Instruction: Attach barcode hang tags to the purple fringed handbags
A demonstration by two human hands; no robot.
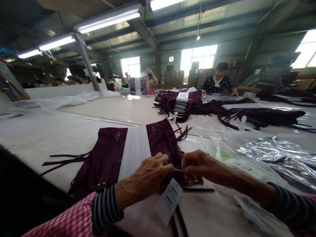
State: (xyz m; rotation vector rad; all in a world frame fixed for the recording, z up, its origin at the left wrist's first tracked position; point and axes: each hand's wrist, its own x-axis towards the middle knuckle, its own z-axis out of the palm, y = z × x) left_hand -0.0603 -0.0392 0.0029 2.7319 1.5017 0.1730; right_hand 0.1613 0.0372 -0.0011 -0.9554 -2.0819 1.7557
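Now, a thin tag cord (177,170) is pinched between the left hand (145,176) and the right hand (199,166). The fingers of both hands are drawn together and clamped on it, and the two hands are just apart. Just below the fingers, a white hang tag (169,201) with printed lines is suspended at a tilt. Under and to the left of the fingers, a plum suede handbag (108,161) is laid flat on the cream-covered surface (49,138), and its edge is touched by the left hand. The handbag is wrapped by a white paper band (134,153) and fitted with brass buckles (118,136). Its long, thin straps (65,161) are spread farther left, while dark strap ends (176,219) are seen lying below the tag. To the right of the fingers, crinkled clear plastic bags (271,153) and printed sheets (247,168) are heaped on the surface. Well beyond the fingers, more banded handbags (179,102) are piled, and a clear bag (139,85) with a plum item inside is held up by a co-worker (150,77). Another co-worker (218,82) is seated across the surface, with both hands resting near further handbags.
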